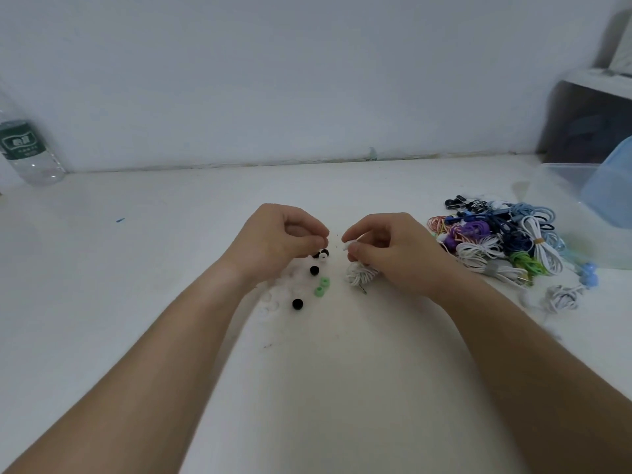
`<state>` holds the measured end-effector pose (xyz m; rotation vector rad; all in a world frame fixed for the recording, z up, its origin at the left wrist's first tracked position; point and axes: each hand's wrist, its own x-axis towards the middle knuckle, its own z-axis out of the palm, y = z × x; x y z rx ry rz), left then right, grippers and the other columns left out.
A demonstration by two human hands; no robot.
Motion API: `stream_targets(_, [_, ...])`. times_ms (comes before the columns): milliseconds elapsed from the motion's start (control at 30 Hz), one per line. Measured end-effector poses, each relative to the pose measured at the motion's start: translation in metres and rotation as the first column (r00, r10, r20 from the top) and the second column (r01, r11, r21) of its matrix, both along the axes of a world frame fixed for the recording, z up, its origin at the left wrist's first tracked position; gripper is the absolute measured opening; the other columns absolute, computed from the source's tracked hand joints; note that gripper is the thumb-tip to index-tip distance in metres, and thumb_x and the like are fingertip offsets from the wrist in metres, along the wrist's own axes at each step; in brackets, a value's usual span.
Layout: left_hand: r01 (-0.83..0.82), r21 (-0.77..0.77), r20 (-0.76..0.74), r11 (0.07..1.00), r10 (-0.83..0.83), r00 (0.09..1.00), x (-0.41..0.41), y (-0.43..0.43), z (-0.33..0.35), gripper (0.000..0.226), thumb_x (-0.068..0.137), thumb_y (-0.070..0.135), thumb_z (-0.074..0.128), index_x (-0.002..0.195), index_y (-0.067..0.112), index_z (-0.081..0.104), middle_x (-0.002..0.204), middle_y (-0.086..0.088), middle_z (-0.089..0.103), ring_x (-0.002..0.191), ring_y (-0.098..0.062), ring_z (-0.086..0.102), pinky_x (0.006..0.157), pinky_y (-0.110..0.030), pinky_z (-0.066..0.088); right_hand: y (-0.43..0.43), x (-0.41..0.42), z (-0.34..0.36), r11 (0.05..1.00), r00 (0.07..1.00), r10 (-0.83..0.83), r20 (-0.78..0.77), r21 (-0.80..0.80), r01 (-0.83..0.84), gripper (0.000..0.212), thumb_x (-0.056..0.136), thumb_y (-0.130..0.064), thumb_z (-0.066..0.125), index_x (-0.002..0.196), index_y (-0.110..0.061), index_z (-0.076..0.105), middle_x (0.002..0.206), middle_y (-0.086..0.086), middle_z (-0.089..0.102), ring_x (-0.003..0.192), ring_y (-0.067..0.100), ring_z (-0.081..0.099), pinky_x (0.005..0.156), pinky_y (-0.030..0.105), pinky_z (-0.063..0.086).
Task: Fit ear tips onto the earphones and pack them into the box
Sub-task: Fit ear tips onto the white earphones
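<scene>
Early stage imo: left hand (284, 234) is pinching what looks like a white ear tip (321, 241), right hand (386, 249) is pinching the coiled white earphone (359, 273) by its bud, tip not yet fitted, w/ loose tips (314, 270), earphone pile (496, 241) & box (567, 176) waiting.

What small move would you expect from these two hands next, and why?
Probably the left hand closes the small gap and pushes what looks like a white ear tip onto the white earbud pinched by the right hand; the two face each other, not yet touching.
</scene>
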<state>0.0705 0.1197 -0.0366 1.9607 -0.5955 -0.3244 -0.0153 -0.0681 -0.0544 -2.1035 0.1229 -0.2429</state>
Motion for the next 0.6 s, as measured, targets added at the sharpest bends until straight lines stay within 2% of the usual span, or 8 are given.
stream_targets(167, [-0.056,-0.193,-0.133,0.980,0.031,0.991,-0.0023,-0.0022,0.0017,0.013,0.085,0.006,0.077,0.098,0.008,0.074,0.090,-0.013,0.077,0.078,-0.020,0.075,0.071,-0.024,0.060,0.0000,-0.0020,0.0021,0.990,1.000,0.018,0.025,0.141,-0.021,0.006,0.092,-0.014,0.070,0.098,-0.016,0.072,0.079,-0.001,0.078,0.071,0.014,0.066,0.068,0.022,0.052])
stream_targets(267, [-0.064,-0.286,-0.230,0.956,-0.004,0.973,-0.0042,-0.0053,0.0007,0.015,0.084,0.003,0.077,0.098,0.007,0.072,0.095,-0.013,0.077,0.082,-0.023,0.076,0.076,-0.026,0.059,-0.0008,-0.0012,0.0021,0.982,0.999,0.028,0.034,0.186,-0.034,0.008,0.092,-0.014,0.071,0.098,-0.011,0.067,0.081,0.000,0.078,0.071,0.016,0.064,0.074,0.028,0.055])
stream_targets(433, [-0.026,-0.323,-0.288,0.946,-0.072,0.955,-0.0044,-0.0079,-0.0025,0.014,0.083,0.000,0.075,0.094,0.008,0.072,0.101,-0.009,0.077,0.092,-0.023,0.074,0.091,-0.034,0.058,-0.0027,-0.0007,0.0034,0.964,0.996,0.038,0.081,0.261,-0.058,0.005,0.093,-0.011,0.070,0.097,-0.009,0.067,0.081,0.005,0.078,0.070,0.013,0.063,0.071,0.023,0.054])
stream_targets(600, [-0.013,-0.379,-0.322,0.925,-0.118,0.939,-0.0041,-0.0082,-0.0024,0.018,0.086,-0.007,0.068,0.097,0.007,0.072,0.104,-0.011,0.077,0.093,-0.022,0.074,0.090,-0.029,0.058,-0.0048,0.0013,0.0018,0.953,0.992,0.009,0.123,0.300,-0.046,0.008,0.088,-0.008,0.074,0.094,-0.009,0.069,0.076,0.006,0.073,0.069,0.020,0.059,0.069,0.030,0.051])
